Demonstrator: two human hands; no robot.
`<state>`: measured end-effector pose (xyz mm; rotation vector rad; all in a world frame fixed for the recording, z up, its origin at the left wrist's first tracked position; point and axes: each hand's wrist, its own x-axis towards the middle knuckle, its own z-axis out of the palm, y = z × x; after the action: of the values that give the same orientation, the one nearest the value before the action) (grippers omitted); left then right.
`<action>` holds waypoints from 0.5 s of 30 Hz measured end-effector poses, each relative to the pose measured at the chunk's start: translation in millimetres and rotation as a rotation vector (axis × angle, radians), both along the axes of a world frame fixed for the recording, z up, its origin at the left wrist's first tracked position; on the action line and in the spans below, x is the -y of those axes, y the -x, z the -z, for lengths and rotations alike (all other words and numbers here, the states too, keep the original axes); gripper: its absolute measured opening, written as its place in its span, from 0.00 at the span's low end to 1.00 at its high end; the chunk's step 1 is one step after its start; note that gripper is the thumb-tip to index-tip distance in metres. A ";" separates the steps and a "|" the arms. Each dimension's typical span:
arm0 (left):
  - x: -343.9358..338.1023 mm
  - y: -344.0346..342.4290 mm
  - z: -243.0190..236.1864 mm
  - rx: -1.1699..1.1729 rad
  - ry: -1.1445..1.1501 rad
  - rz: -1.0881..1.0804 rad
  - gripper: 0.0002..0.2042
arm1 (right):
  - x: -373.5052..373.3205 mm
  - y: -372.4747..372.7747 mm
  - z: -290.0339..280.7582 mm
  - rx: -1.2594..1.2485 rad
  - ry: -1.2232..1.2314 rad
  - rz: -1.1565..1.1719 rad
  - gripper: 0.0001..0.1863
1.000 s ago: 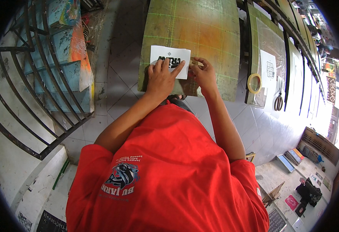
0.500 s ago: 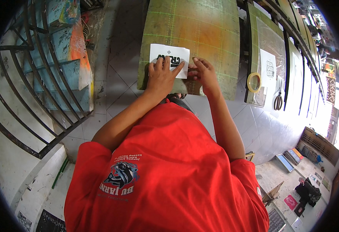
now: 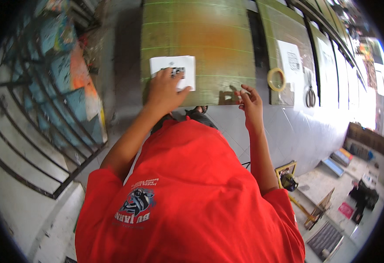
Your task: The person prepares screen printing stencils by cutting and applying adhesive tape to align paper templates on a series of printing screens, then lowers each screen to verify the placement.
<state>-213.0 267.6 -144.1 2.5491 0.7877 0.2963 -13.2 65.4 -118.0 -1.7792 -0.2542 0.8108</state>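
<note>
A white sheet of paper (image 3: pixel 189 81) with black printed lettering lies at the near left of a greenish board (image 3: pixel 231 57) ruled with light grid lines. My left hand (image 3: pixel 164 90) rests on the paper with its fingers spread, covering part of the print. Beyond the paper's right side, my right hand (image 3: pixel 252 103) is raised at the board's near right corner, apart from the sheet. Its thumb and fingers are bent together. Anything pinched between them is too small and blurred to name.
To the right, a second board bears a yellow tape roll (image 3: pixel 276 79), a printed sheet (image 3: pixel 291 59) under clear film and dark-handled scissors (image 3: pixel 310 95). A black metal railing (image 3: pixel 65 184) stands at left, beside paint-stained blue panels (image 3: pixel 67 114).
My right hand has moved from the paper's right edge to the right, near the board's corner. My left hand stays on the paper. The whole view has shifted a little.
</note>
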 end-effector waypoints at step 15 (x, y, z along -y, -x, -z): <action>122.1 -224.8 -37.2 0.315 0.101 0.498 0.16 | 168.8 -130.4 4.4 0.627 0.230 0.277 0.15</action>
<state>11.9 145.5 -107.0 2.4177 0.0433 0.4612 117.2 -103.4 -122.4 -2.1945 -0.3212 0.0672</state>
